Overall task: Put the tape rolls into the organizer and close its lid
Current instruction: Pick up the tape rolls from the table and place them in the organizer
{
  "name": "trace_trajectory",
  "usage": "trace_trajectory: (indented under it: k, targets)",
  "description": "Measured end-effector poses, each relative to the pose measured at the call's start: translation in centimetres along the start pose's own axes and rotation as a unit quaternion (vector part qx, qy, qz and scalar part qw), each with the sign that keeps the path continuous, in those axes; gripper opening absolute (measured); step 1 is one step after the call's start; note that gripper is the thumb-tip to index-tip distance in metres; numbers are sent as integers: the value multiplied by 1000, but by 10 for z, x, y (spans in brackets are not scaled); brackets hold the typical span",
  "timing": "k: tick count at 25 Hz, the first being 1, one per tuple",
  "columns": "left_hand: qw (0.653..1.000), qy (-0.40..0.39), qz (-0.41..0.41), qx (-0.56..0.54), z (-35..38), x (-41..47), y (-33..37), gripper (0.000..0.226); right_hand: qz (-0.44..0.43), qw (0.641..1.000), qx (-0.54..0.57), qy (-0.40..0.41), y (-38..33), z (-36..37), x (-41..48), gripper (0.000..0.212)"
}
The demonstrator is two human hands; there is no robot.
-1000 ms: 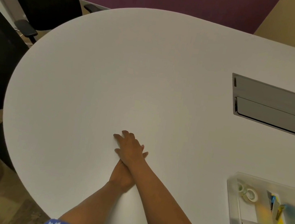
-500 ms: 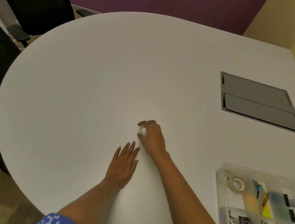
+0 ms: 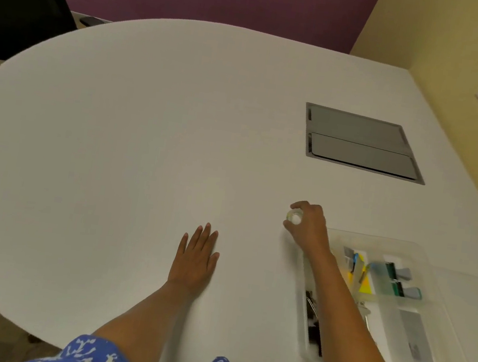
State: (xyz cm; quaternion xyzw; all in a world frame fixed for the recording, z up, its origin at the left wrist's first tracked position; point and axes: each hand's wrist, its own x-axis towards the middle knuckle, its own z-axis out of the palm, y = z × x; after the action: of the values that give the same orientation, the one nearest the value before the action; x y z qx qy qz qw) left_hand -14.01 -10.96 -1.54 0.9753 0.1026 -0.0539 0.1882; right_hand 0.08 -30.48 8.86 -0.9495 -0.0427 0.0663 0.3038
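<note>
Tape roll [image 3: 294, 217] sits pinched in our right grip [image 3: 307, 226], curled round it, just beside the far left corner of the organizer [image 3: 391, 243] | our left grip [image 3: 196, 259] lies flat and open on the surface [image 3: 143, 152].

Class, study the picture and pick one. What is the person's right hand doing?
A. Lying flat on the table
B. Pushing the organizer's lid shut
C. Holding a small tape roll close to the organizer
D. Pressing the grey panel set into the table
C: the right hand pinches a small tape roll in its curled fingers, just beside the clear organizer; it is the left hand that lies flat on the table.
</note>
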Motion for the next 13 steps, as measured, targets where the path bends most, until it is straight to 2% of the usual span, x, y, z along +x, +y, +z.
trace_trajectory:
  k: [4,7,13]
  targets:
    - [1000,-2,0,0,15,-9,31,54,15,1000,-22,6,50,-25,-18,40]
    - [1000,-2,1,0,21,-14,45,54,15,998,-64,-19,74,-29,-31,42]
    - [1000,-10,-3,7,25,-21,59,54,-45,990,-114,-66,80,-18,-49,45]
